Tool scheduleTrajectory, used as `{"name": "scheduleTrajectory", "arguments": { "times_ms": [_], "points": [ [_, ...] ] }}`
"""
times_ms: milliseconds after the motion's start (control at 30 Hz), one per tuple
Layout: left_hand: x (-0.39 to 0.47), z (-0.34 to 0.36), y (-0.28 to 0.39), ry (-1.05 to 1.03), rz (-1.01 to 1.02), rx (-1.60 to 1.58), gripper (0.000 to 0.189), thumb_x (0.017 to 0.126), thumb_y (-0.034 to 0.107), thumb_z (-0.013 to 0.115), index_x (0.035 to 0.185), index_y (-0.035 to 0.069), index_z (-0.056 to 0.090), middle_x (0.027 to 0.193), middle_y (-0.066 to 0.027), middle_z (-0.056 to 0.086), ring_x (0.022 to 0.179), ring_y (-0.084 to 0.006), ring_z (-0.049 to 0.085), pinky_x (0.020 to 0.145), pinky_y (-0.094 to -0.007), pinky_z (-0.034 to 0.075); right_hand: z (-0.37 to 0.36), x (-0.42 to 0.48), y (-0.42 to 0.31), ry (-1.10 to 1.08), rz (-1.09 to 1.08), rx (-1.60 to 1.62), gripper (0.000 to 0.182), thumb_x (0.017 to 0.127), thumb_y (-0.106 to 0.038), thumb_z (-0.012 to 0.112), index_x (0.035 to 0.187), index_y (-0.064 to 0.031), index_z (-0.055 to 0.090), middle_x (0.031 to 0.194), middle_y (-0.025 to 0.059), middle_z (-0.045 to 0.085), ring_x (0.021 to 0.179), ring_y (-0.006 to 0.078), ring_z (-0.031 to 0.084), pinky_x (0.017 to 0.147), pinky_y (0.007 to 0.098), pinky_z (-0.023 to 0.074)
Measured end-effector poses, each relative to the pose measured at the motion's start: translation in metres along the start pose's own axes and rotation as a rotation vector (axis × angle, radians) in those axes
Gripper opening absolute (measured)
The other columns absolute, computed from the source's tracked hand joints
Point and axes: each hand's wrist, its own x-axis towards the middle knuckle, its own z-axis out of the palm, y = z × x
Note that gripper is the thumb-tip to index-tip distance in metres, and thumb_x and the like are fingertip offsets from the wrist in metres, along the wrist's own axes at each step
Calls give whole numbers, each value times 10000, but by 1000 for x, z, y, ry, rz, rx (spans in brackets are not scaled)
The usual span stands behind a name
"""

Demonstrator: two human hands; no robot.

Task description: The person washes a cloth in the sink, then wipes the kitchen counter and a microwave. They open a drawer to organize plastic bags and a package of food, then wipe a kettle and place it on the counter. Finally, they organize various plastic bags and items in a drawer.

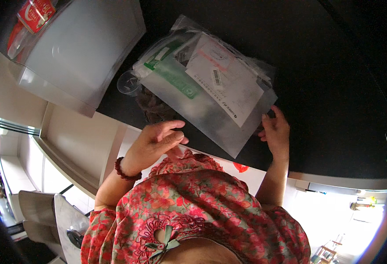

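A translucent plastic document sleeve (213, 132) lies tilted on a black surface, with a white printed paper (243, 95) bearing a barcode inside or on it. Green-marked packaging (177, 82) shows at its left part. My left hand (160, 138), wearing a beaded bracelet (124, 171), hovers below the sleeve's lower left edge, fingers loosely curled and apart, with nothing in them. At the sleeve's right corner is my right hand (274, 128), thumb and fingers parted; whether it touches the sleeve is unclear. Dark crumpled cloth (154, 107) and a clear round plastic lid or cup (128, 83) lie partly beneath the sleeve.
A pale, glossy box-like appliance or cabinet (78, 49) stands at the left, with a red package (36, 15) on its far side. The black surface's front edge runs close before my body. Chairs (36, 211) and a light table (69, 227) are at the lower left.
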Motion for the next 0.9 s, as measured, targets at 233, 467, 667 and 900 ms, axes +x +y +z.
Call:
{"name": "scheduleTrajectory", "arguments": {
  "times_ms": [233, 467, 667, 900],
  "points": [
    [35, 25, -20, 29, 257, -261, 331, 925, 179, 489, 1204, 3, 459, 1126, -109, 559, 1051, -211, 542, 892, -358, 453, -3, 15, 20, 17, -235, -188, 406, 841, -206, 610, 1167, 21, 525, 679, 129, 600, 537, 206, 583, 525, 310, 477],
    [36, 32, 3, 179, 123, -138, 223, 916, 191, 509, 1004, -14, 502, 928, -167, 606, 817, -268, 646, 697, -360, 556, -3, 40, 2, 190, -266, -609, 400, 872, -245, 559, 1209, -33, 524, 1001, 198, 614, 884, 307, 613, 804, 377, 487],
    [46, 24, 1, 135, 89, -389, 239, 894, 274, 560, 881, 42, 502, 833, -196, 630, 781, -318, 664, 634, -389, 572, 5, 64, -24, 35, -222, -737, 425, 886, -276, 527, 1232, -33, 503, 1147, 210, 562, 1059, 322, 551, 889, 416, 446],
    [55, 31, 6, 223, 27, -235, 343, 879, 315, 587, 925, -14, 503, 813, -164, 606, 691, -261, 661, 593, -339, 571, 6, 75, -32, -109, -133, -711, 519, 870, -357, 530, 1261, -20, 476, 1217, 216, 514, 1121, 336, 503, 938, 412, 412]
  ]
}}
